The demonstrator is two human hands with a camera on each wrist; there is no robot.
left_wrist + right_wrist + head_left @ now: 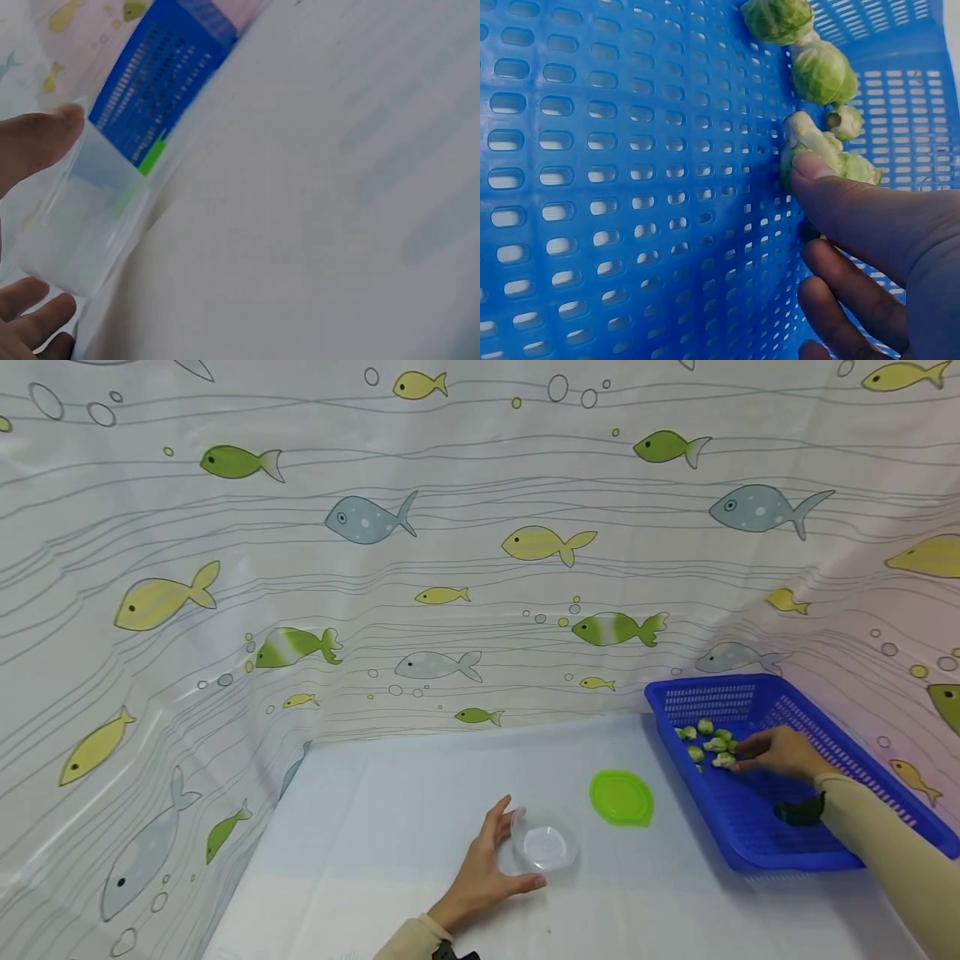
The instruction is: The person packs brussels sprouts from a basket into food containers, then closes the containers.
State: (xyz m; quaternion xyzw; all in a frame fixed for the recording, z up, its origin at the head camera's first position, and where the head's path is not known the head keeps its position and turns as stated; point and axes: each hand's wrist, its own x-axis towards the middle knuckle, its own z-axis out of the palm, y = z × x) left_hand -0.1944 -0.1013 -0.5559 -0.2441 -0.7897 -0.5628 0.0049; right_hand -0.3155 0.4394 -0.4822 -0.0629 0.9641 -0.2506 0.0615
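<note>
A clear plastic bowl (546,847) stands on the white table. My left hand (480,870) curves round its left and near sides, with the thumb at the rim in the left wrist view and the other fingers across from it. Far to the right, my right hand (783,755) reaches down into a blue perforated basket (701,806). There the thumb (817,176) presses on a pale green Brussels sprout (804,133), pinching it against fingers partly hidden behind. Several more Brussels sprouts (825,73) lie around it at the basket's far left side.
A bright green lid (621,797) lies flat between the bowl and the basket. Inside the basket, a dark green item (798,812) shows beside the right wrist. A fish-patterned curtain (487,627) rises behind the table and along both sides.
</note>
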